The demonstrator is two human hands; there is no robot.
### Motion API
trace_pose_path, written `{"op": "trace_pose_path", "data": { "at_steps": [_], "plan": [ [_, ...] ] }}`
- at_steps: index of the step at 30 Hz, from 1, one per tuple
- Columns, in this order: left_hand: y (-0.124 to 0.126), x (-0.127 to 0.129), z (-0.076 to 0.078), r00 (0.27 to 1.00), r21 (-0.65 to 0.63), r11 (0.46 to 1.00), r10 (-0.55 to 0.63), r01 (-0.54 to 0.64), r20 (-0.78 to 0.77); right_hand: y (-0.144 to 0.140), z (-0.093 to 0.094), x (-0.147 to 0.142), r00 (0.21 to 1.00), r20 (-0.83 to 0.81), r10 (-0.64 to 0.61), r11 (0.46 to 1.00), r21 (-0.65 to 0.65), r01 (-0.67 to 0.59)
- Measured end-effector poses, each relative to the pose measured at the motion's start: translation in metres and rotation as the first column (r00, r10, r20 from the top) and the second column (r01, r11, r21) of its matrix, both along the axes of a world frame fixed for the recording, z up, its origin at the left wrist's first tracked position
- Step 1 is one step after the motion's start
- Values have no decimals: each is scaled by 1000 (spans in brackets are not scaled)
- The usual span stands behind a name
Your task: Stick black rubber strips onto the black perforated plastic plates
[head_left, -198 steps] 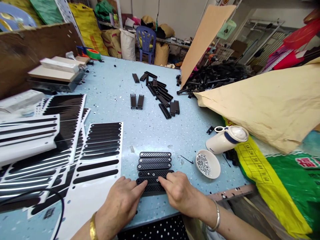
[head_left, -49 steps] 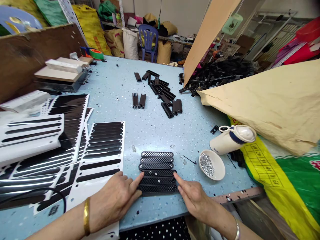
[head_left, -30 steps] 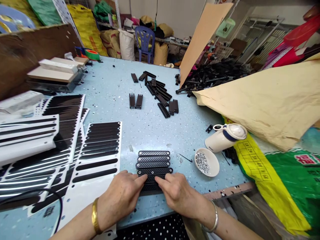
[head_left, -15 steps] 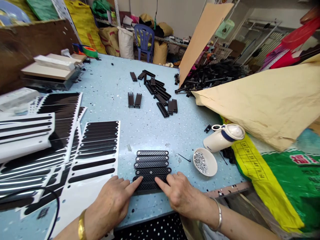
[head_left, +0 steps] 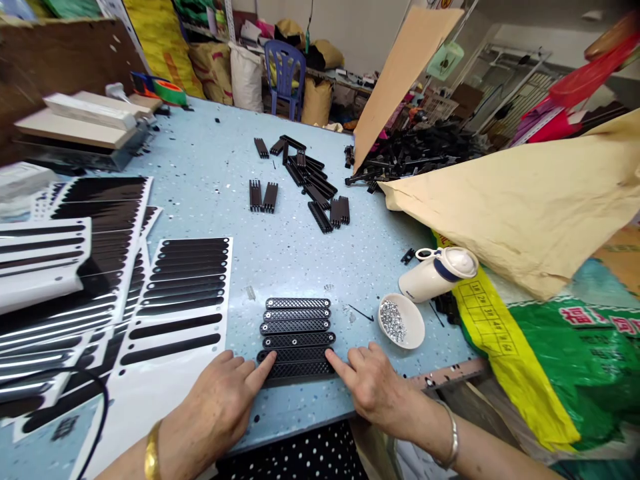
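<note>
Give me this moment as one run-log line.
left hand: index fingertip at left end of black strips | right hand: index fingertip at right end | white bowl: holds silvery pieces

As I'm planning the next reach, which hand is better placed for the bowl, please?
Probably the right hand: it's nearer the white bowl, while the black strips lie between the bowl and the left hand.

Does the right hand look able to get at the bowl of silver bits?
Probably yes. The right hand grips nothing, its index finger just at the strips; the bowl sits close by, nothing seems to stand between, and the cup is beyond the bowl.
</note>
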State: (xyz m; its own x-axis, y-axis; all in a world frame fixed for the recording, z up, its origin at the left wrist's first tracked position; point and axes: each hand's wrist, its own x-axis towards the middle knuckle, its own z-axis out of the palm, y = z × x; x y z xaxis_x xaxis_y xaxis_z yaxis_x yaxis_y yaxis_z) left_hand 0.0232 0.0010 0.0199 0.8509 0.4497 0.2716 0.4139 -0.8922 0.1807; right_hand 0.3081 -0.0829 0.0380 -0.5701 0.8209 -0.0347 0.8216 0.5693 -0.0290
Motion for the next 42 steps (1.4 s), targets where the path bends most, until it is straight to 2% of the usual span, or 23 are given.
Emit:
{"op": "trace_pose_path", "data": {
  "at_steps": [4, 9, 16, 19, 26, 31, 35, 38, 40, 42],
  "plan": [
    [1, 1, 3, 1000, 13, 1000, -20, 20, -16, 4, 5, -2, 1000, 4, 24, 999, -41, -23],
    [0, 1, 0, 1000, -5, 1000, -8, 8, -26, 4, 11, 2, 999, 39, 31, 998, -64, -28],
    [1, 3, 0, 1000, 0, 1000, -4, 4, 11, 3, 11, -10, 975, 172, 143, 989, 9, -147],
    [1, 3, 2, 1000, 11, 1000, -13, 13, 13, 4, 16, -11, 968, 199, 152, 986, 34, -162],
    [2, 4, 1, 1000, 11, 1000, -29, 29, -7, 20, 38, 0, 960, 167, 227, 974, -19, -227],
    [3, 4, 1, 999, 13, 999, -33, 32, 22, 27, 40, -7, 952, 123, 279, 959, -81, -271],
    [3, 3, 1, 999, 7, 999, -36, 36, 2, 20, 30, -4, 984, 12, 180, 976, -127, -177],
    [2, 2, 1, 999, 7, 999, -37, 37, -21, 14, 13, 0, 980, -197, 40, 993, -102, -61],
    [2, 1, 1, 999, -3, 1000, -30, 30, -34, 12, 1, -1, 924, -378, -62, 996, -84, 32],
    [1, 1, 2, 999, -14, 1000, -21, 21, -37, 13, -9, -5, 827, -537, -165, 986, -108, 127]
  ]
}}
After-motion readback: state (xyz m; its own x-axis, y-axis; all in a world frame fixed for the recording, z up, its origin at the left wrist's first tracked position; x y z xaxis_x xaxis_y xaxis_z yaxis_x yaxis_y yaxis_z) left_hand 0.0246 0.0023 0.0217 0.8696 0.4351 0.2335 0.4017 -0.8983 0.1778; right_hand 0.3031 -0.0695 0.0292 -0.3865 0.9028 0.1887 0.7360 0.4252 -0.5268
